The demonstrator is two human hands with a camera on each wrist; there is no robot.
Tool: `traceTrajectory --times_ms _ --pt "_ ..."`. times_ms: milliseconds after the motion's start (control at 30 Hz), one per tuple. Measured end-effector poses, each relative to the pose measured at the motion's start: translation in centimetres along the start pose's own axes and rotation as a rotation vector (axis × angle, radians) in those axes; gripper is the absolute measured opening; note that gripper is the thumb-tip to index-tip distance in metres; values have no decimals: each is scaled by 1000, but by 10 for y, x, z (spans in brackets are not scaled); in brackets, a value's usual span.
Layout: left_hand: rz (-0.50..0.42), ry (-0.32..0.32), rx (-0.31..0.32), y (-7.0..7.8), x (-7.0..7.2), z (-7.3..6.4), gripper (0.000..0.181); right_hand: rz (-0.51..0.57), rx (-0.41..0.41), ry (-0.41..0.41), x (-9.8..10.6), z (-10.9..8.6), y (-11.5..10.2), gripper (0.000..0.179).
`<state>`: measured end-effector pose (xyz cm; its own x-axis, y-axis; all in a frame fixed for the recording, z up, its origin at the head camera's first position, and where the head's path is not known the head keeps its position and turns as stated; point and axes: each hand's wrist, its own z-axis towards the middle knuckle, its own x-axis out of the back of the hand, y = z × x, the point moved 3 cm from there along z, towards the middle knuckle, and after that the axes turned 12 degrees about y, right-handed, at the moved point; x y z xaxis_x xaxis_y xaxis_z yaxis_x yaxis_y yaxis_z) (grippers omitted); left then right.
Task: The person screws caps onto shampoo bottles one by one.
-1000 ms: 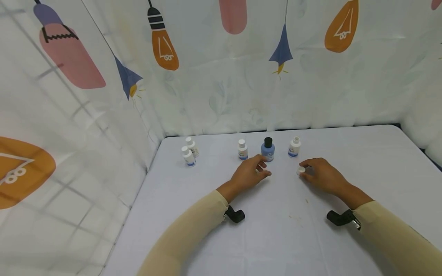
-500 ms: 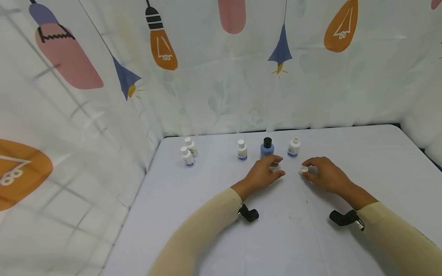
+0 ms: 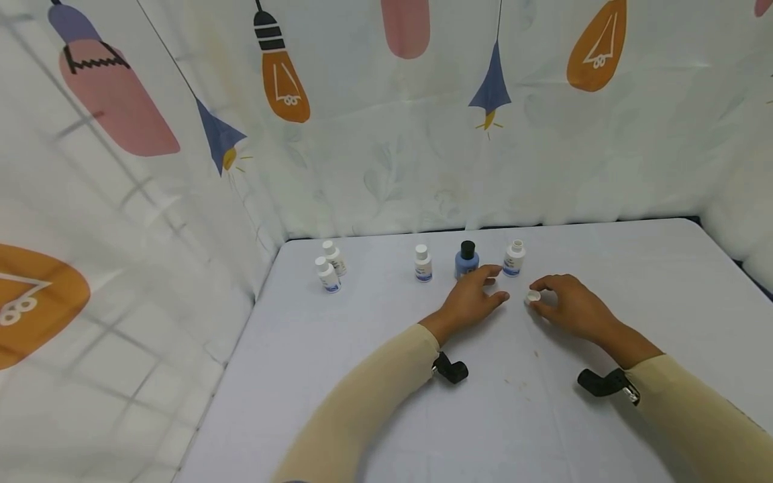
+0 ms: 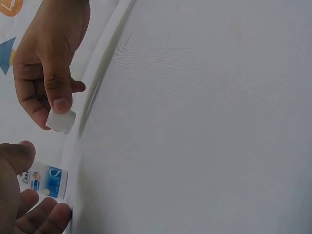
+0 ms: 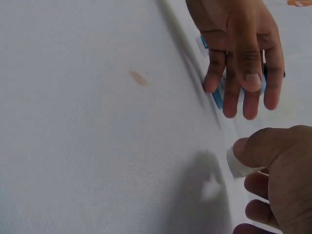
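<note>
My right hand [image 3: 568,305] pinches a small white bottle cap [image 3: 532,297] between thumb and fingertips; the cap [image 4: 61,121] shows clearly in the left wrist view. My left hand [image 3: 472,299] has its thumb and fingers spread, with nothing held. It reaches toward an uncapped white bottle [image 3: 514,259] with a blue-banded label, standing upright. In the left wrist view that bottle [image 4: 54,181] appears in the gap between my left thumb and fingers. A blue bottle [image 3: 466,264] with a black cap stands just behind my left hand, which partly covers it.
A capped white bottle [image 3: 423,265] stands left of the blue one. Farther left, two more capped white bottles [image 3: 328,276] stand close together. The white-covered table [image 3: 374,349] meets a patterned curtain [image 3: 386,147] at the back and left.
My left hand has moved right, past the front of the blue bottle, to near the uncapped white bottle. My right hand, still pinching the cap, has shifted slightly right.
</note>
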<state>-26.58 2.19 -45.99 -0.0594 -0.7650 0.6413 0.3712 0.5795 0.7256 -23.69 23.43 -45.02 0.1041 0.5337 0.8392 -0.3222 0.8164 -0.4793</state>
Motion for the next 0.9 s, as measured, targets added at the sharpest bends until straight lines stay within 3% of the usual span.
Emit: traceTrajectory --times_ms 200,433,900 --pt "57 35 15 9 -9 8 59 6 6 7 3 0 2 35" --pt "159 131 77 16 -17 16 63 10 -4 9 3 -1 5 35" --pt "246 145 117 20 -29 34 72 11 3 26 4 -2 10 32"
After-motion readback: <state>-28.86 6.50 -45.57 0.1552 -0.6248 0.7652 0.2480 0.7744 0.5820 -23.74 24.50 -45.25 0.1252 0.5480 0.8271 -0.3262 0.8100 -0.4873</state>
